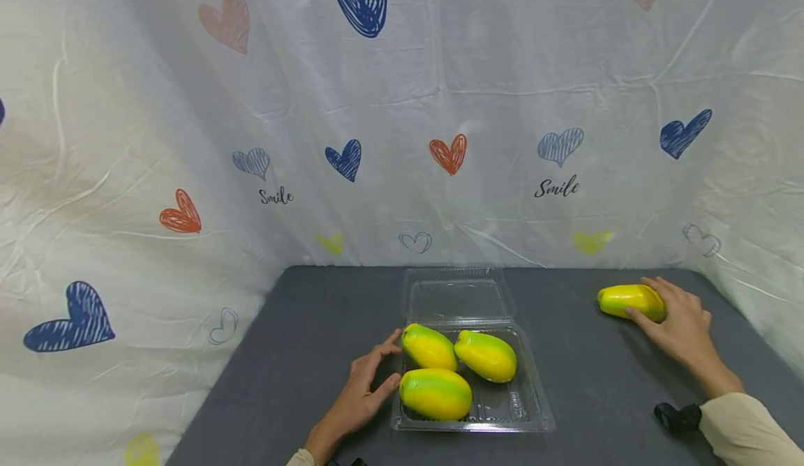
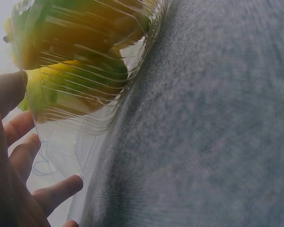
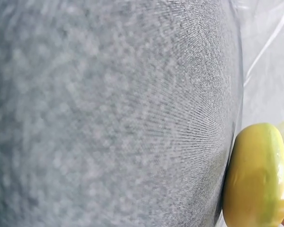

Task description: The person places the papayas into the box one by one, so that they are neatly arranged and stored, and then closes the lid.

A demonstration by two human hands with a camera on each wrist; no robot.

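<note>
My right hand (image 1: 681, 323) holds a yellow-green papaya (image 1: 618, 301) at the right side of the table, thumb on the near side and fingers over its far end. In the right wrist view that papaya (image 3: 255, 179) rests against the grey surface, with only bits of the fingers showing at the edge. My left hand (image 1: 362, 389) lies along the left wall of a clear plastic clamshell box (image 1: 493, 407), its fingers loosely spread and touching the side. Inside the box sit three papayas: one at back left (image 1: 429, 347), one at right (image 1: 486, 356), one in front (image 1: 435, 394).
The box's hinged lid (image 1: 458, 298) lies folded back, away from me. A dark grey cloth (image 1: 301, 354) covers the table. Behind and beside the table hangs a white curtain (image 1: 389, 89) with printed hearts.
</note>
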